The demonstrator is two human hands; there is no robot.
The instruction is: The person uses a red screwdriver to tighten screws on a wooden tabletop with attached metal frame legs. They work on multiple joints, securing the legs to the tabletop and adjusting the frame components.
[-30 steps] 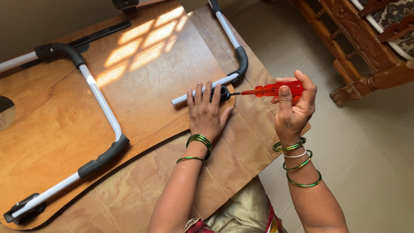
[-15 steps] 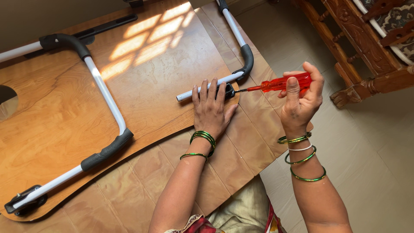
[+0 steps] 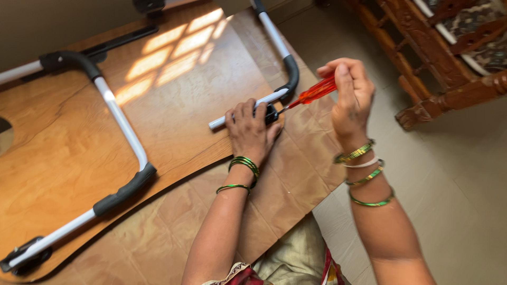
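- The right hand [image 3: 351,95] is clenched around the red handle of a screwdriver [image 3: 312,93], fingers wrapped over the top and thumb along the side
- The screwdriver slants down to the left, and its thin metal tip meets a small black fitting [image 3: 271,113] at the near end of a white metal leg tube [image 3: 248,108]
- The left hand [image 3: 251,132] lies palm down, fingers spread over that white tube and the fitting, pressing them onto the wooden board [image 3: 185,105]; it is flat rather than closed around anything
- The tube under the left hand belongs to a U-shaped leg [image 3: 288,66] with a black foam bend, which runs up along the board's right edge toward the top of the frame
- A second U-shaped leg [image 3: 124,132], white with black foam corners, lies folded on the left part of the board, well apart from both hands
- The board rests on a brown tiled-pattern cloth [image 3: 296,174] spread over the pale floor [image 3: 465,174]
- Green bangles [image 3: 364,169] ring both wrists
- A carved wooden chair [image 3: 438,58] stands at the upper right, apart from the work
- A patch of window light [image 3: 174,53] falls across the board's upper middle
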